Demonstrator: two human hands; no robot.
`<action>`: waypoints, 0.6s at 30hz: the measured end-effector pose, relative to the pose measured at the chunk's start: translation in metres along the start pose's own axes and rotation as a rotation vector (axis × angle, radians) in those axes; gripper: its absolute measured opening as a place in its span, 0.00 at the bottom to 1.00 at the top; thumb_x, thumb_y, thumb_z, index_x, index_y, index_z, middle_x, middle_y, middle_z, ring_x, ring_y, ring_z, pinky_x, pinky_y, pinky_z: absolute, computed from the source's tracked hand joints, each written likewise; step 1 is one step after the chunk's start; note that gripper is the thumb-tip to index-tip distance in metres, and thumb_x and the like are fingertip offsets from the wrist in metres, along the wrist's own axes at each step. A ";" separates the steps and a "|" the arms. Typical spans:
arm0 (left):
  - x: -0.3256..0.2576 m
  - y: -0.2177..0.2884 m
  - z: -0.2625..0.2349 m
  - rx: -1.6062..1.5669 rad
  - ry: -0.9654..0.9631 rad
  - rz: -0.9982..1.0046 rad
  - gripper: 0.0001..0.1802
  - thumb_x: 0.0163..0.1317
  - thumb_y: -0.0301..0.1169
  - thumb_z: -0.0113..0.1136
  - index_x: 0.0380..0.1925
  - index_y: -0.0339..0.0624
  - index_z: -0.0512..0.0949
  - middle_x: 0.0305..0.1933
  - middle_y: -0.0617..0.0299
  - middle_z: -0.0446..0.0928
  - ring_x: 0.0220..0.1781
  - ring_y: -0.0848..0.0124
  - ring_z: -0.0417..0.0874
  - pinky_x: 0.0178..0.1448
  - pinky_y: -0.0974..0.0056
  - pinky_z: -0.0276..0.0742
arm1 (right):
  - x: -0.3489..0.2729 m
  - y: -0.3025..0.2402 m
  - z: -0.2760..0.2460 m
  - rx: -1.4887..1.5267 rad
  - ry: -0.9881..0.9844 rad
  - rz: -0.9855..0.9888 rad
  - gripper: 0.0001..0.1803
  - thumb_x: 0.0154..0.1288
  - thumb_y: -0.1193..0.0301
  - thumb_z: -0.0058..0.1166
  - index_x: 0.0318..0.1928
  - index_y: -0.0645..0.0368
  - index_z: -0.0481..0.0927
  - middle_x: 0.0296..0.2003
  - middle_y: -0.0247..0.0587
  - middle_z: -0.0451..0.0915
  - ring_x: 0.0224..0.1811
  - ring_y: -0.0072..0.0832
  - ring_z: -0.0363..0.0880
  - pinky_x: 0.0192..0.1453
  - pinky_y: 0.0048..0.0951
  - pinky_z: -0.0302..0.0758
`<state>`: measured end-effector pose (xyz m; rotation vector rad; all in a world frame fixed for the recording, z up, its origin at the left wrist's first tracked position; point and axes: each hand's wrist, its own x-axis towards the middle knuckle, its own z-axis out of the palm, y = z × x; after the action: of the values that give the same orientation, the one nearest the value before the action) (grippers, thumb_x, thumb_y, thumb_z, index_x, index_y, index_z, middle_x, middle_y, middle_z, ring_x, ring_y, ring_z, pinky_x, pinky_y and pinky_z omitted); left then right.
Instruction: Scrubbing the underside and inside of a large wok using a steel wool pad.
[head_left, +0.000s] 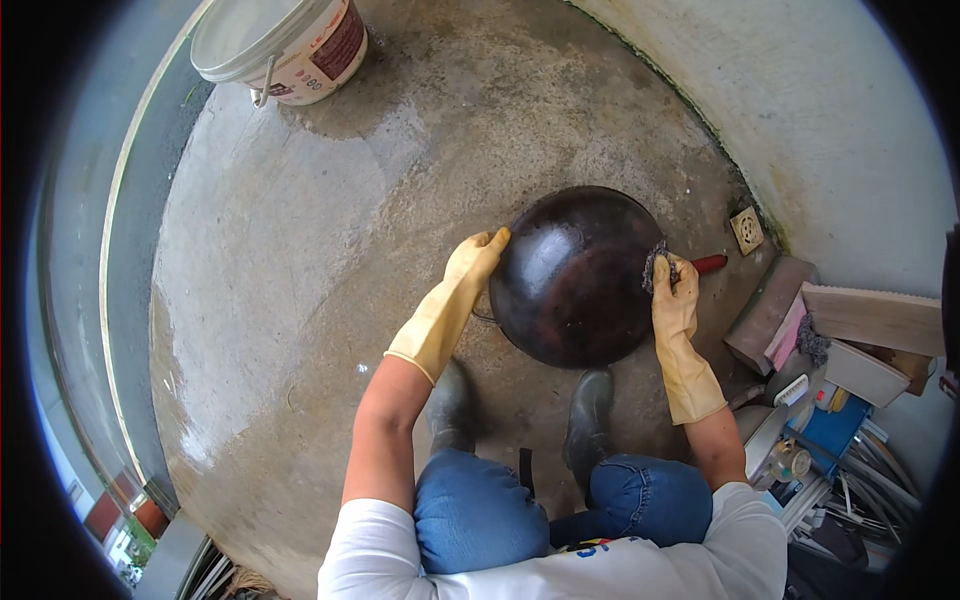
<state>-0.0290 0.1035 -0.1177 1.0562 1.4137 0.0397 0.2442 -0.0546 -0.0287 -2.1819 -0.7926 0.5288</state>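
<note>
One dark wok (575, 275), one white bucket (280, 40), two yellow gloves, two boots, one floor drain (747, 230)

The wok (575, 275) at centre is showing a dark brown, near-black underside with a dull sheen, its handle (709, 263) on the right is showing red, and the scouring pad (655, 262) against it is reading grey. Both the left hand (478, 258) and the right hand (676, 297) are wearing plain yellow rubber gloves, while the jeans (480, 510) nearest are showing blue. The bucket (282, 45) at far left is appearing white with a dark red label, and the concrete floor (300, 250) is showing mottled grey with paler patches at left.
</note>
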 end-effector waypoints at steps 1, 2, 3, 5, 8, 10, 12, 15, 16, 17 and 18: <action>-0.001 -0.006 0.000 0.013 0.003 -0.001 0.30 0.68 0.53 0.58 0.54 0.36 0.80 0.53 0.55 0.83 0.55 0.67 0.80 0.63 0.63 0.70 | 0.000 -0.003 0.001 -0.067 0.002 -0.104 0.13 0.69 0.65 0.62 0.46 0.60 0.78 0.45 0.41 0.78 0.45 0.29 0.79 0.51 0.30 0.75; -0.014 0.008 0.010 -0.091 0.005 -0.030 0.29 0.68 0.52 0.59 0.53 0.36 0.81 0.49 0.57 0.83 0.50 0.69 0.79 0.60 0.64 0.71 | 0.003 -0.006 -0.009 -0.160 0.018 -0.205 0.13 0.69 0.65 0.62 0.46 0.60 0.78 0.45 0.41 0.78 0.44 0.30 0.79 0.51 0.31 0.76; -0.032 0.021 0.013 -0.191 0.021 -0.058 0.28 0.68 0.52 0.60 0.51 0.37 0.81 0.46 0.59 0.83 0.46 0.71 0.79 0.56 0.65 0.71 | 0.004 -0.012 -0.016 -0.164 0.029 -0.199 0.13 0.69 0.65 0.62 0.46 0.60 0.78 0.45 0.41 0.78 0.44 0.30 0.79 0.51 0.31 0.76; -0.062 0.045 0.007 -0.178 0.080 -0.013 0.25 0.67 0.50 0.62 0.46 0.38 0.83 0.36 0.64 0.81 0.36 0.74 0.75 0.47 0.66 0.71 | 0.008 -0.028 -0.021 -0.068 0.024 -0.222 0.12 0.68 0.66 0.62 0.46 0.59 0.77 0.45 0.43 0.78 0.44 0.33 0.79 0.51 0.32 0.76; -0.107 0.074 -0.009 -0.078 0.238 0.023 0.21 0.67 0.49 0.61 0.38 0.40 0.85 0.23 0.64 0.78 0.26 0.73 0.76 0.37 0.63 0.72 | 0.008 -0.066 -0.031 -0.107 0.025 -0.259 0.11 0.70 0.65 0.59 0.46 0.59 0.79 0.45 0.42 0.76 0.45 0.30 0.77 0.52 0.31 0.74; -0.140 0.100 -0.008 -0.016 0.288 0.079 0.21 0.67 0.49 0.60 0.38 0.41 0.85 0.22 0.63 0.78 0.26 0.72 0.76 0.37 0.64 0.72 | 0.006 -0.077 -0.045 -0.084 0.045 -0.358 0.11 0.70 0.66 0.60 0.46 0.59 0.79 0.45 0.42 0.76 0.46 0.30 0.77 0.52 0.30 0.74; -0.168 0.118 -0.014 0.073 0.347 0.148 0.21 0.68 0.49 0.58 0.37 0.42 0.84 0.22 0.62 0.77 0.24 0.72 0.76 0.36 0.64 0.73 | -0.002 -0.093 -0.051 -0.064 0.139 -0.596 0.14 0.61 0.72 0.68 0.45 0.60 0.79 0.42 0.44 0.81 0.43 0.39 0.81 0.48 0.37 0.78; -0.196 0.138 -0.020 0.014 0.426 0.158 0.21 0.69 0.50 0.58 0.38 0.42 0.84 0.21 0.63 0.77 0.24 0.73 0.75 0.36 0.64 0.73 | -0.023 -0.142 -0.060 0.072 0.044 -0.838 0.14 0.58 0.74 0.67 0.44 0.61 0.82 0.38 0.48 0.84 0.39 0.44 0.83 0.45 0.38 0.79; -0.200 0.140 -0.021 0.025 0.430 0.171 0.21 0.69 0.50 0.58 0.38 0.42 0.84 0.21 0.63 0.77 0.24 0.73 0.75 0.36 0.64 0.73 | -0.034 -0.162 -0.062 0.054 -0.011 -0.809 0.13 0.56 0.74 0.67 0.43 0.63 0.82 0.34 0.50 0.85 0.35 0.47 0.84 0.42 0.40 0.79; -0.203 0.145 -0.019 -0.034 0.467 0.160 0.20 0.69 0.49 0.59 0.40 0.42 0.84 0.22 0.65 0.77 0.24 0.76 0.74 0.35 0.66 0.71 | -0.037 -0.169 -0.062 0.028 -0.024 -0.866 0.13 0.56 0.73 0.68 0.41 0.63 0.83 0.32 0.49 0.85 0.34 0.47 0.84 0.40 0.41 0.79; -0.205 0.148 -0.016 -0.091 0.501 0.148 0.19 0.69 0.48 0.60 0.42 0.42 0.84 0.22 0.68 0.77 0.24 0.78 0.73 0.34 0.67 0.70 | -0.039 -0.169 -0.058 0.039 -0.027 -0.885 0.12 0.56 0.73 0.68 0.41 0.62 0.83 0.32 0.48 0.84 0.34 0.46 0.84 0.40 0.41 0.79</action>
<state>-0.0084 0.0757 0.1335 1.1183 1.7568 0.5012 0.1864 -0.0201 0.1412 -1.5594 -1.6034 0.1102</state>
